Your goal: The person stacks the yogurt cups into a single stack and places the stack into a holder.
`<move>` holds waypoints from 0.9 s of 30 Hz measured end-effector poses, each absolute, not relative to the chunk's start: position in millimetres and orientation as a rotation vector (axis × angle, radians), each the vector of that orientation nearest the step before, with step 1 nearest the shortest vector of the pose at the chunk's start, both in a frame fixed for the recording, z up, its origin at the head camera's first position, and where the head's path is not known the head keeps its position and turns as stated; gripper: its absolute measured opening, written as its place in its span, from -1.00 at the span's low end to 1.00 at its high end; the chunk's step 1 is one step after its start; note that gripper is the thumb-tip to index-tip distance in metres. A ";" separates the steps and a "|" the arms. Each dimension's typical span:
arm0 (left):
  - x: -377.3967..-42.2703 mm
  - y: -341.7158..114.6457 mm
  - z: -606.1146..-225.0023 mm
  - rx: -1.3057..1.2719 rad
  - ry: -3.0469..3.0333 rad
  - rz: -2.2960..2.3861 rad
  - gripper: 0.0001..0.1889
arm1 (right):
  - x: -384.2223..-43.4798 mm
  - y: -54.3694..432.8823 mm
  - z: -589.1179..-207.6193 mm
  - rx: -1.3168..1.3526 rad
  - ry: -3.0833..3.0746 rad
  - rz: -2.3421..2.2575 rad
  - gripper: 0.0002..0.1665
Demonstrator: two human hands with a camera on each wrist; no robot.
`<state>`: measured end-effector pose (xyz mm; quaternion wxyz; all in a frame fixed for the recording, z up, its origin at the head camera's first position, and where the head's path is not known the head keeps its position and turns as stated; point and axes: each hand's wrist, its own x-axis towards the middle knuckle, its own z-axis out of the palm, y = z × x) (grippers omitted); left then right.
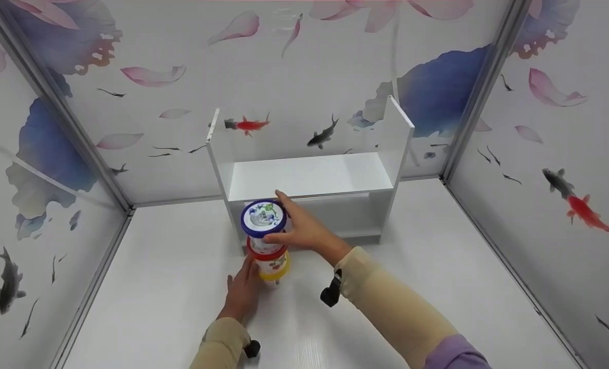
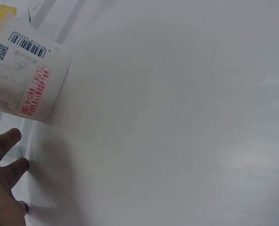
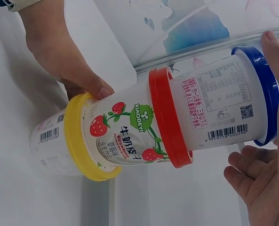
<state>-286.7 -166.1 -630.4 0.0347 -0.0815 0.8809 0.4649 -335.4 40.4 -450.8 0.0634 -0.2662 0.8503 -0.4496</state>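
Three white tubs stand stacked: a yellow-lidded tub at the bottom, a red-lidded tub with strawberries in the middle, and a blue-lidded tub on top. My right hand is at the top tub's right side, its thumb in front of the lid and index finger reaching past it. In the right wrist view its other fingers hang beside the tub. Low on the left, my left hand touches the stack near the yellow lid; several of its fingertips are spread near the table.
Right behind the stack stands a white open shelf with tall side panels. The stack and shelf are on a white table. Printed walls with metal corner edges enclose the table on the left, back and right.
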 end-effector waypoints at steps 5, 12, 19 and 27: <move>-288.7 -168.0 -630.8 -0.228 2.716 1.432 -0.04 | -334.0 52.6 -450.5 -0.804 2.584 -1.428 0.28; -290.1 -168.7 -630.9 -0.231 2.703 1.423 -0.05 | -332.8 75.8 -450.3 -0.766 2.643 -1.543 0.04; -290.8 -167.7 -631.4 -0.260 2.649 1.498 0.00 | -333.6 100.2 -450.0 -0.704 2.759 -1.634 -0.24; -286.5 -164.4 -635.1 -0.279 2.585 1.632 0.15 | -338.1 129.1 -451.0 -0.801 2.862 -1.786 -0.38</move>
